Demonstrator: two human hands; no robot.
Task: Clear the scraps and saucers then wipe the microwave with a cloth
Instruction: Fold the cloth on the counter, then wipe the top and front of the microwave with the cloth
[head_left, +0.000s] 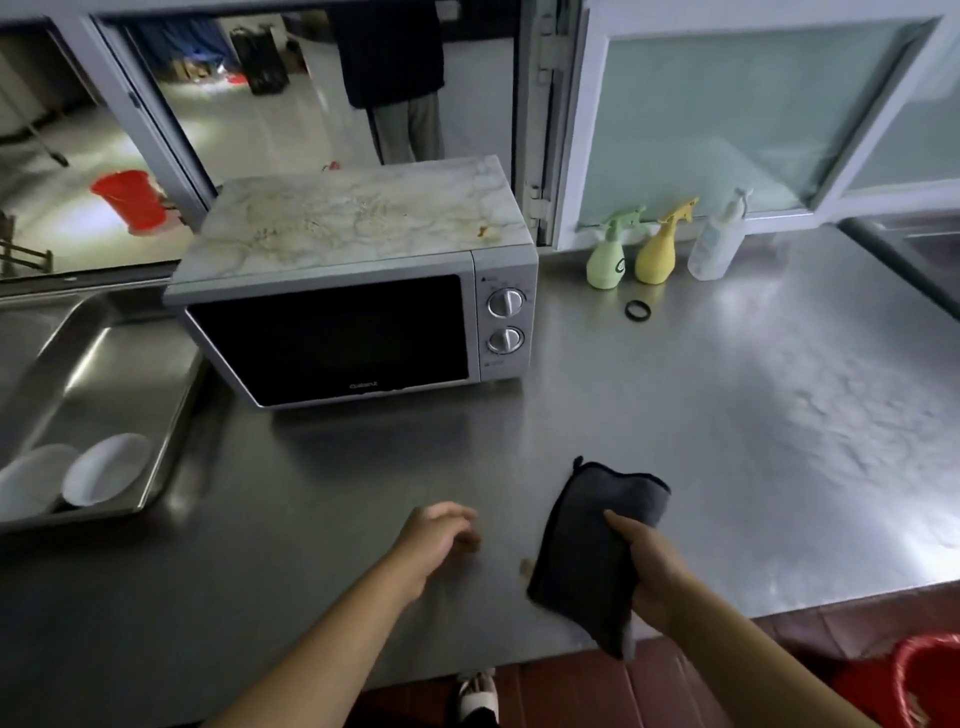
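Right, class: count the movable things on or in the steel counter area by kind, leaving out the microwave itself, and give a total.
Spray bottles: 3, green, yellow, clear
White saucers in the tray: 2
Steel tray: 1
Dark cloth, gripped by the right hand: 1
Black ring: 1
Total: 8

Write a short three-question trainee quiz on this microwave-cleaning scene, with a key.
1. True or false: the right hand grips the dark cloth.
2. Where do the two white saucers lie? A) on the microwave top B) in the steel tray at the left C) beside the spray bottles
3. Fill in: the microwave top shows crumbs and stains, so it is not yet ____.

Key: 1 true; 2 B; 3 wiped. The left hand holds nothing.
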